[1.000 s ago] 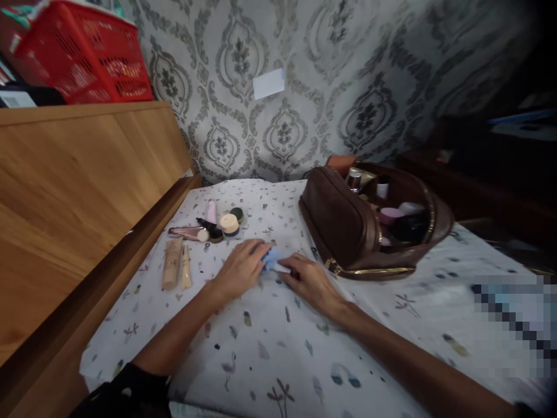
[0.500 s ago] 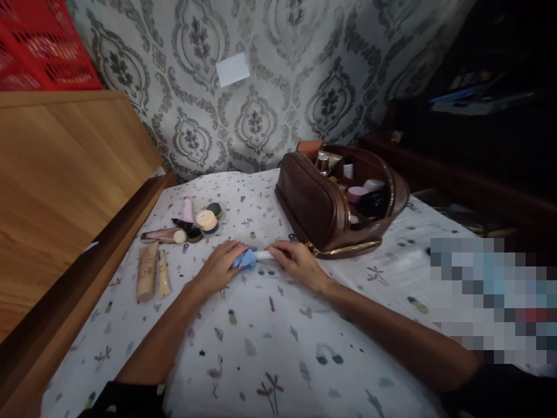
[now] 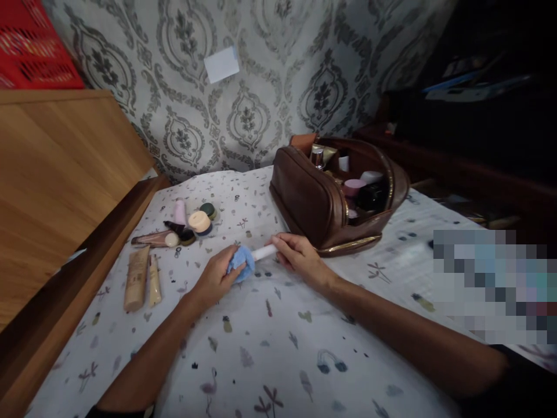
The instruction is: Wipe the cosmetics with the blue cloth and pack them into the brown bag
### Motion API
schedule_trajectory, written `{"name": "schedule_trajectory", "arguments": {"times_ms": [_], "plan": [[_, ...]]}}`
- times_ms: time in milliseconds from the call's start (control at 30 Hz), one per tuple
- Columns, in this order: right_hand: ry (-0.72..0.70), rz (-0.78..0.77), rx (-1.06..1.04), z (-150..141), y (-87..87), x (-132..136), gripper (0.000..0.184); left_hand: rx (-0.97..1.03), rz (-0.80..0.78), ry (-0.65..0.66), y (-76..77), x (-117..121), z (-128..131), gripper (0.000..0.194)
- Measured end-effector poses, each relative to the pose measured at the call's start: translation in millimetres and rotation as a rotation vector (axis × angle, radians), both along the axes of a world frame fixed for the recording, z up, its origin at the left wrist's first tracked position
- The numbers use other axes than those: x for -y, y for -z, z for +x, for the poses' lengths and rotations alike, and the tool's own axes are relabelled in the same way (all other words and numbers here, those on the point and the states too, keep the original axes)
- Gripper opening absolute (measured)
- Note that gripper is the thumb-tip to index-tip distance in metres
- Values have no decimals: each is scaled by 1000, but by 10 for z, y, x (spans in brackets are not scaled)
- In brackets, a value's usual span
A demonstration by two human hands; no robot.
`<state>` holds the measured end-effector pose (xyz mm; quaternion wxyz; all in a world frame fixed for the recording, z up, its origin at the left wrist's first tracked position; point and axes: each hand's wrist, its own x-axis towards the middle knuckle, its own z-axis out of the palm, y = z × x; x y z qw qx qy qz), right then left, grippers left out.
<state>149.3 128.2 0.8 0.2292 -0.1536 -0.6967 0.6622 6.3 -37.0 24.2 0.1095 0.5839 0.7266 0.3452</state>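
My left hand is closed around a crumpled blue cloth, which wraps one end of a slim white tube. The fingers of my right hand pinch the tube's other end. What the tube is, I cannot make out. Both hands are just above the patterned white sheet. Behind my right hand stands an open brown cosmetic bag, with several bottles, a pink-lidded jar and a dark item inside.
Left of my hands lie a tan squeeze tube, a small cream tube, a cream-lidded jar, a green-lidded jar and a pink bottle. A wooden panel borders the left side. Patterned wallpaper stands behind.
The cloth has turned and spread more openly around the tube's end. The tube now tilts up to the right. The whole view has shifted slightly.
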Motion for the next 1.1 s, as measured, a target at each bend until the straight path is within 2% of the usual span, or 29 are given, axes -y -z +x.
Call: {"name": "schedule_trajectory", "arguments": {"times_ms": [100,267,400,600,800,1100], "plan": [[-34,-12,-47,8,6,-10,44,135,-19,10,5,-3,14,27],[-61,51,-89,27,2,-12,36,311,7,-12,41,0,-46,32],[-45,88,-104,35,9,-22,33,380,26,-47,60,-2,-71,35],[-54,15,-102,25,16,-28,39,452,35,-56,51,-9,-58,35],[-40,58,-54,36,-40,5,33,439,29,-76,82,4,-73,31],[15,102,9,55,-64,-11,51,268,49,-55,9,-4,43,30]]}}
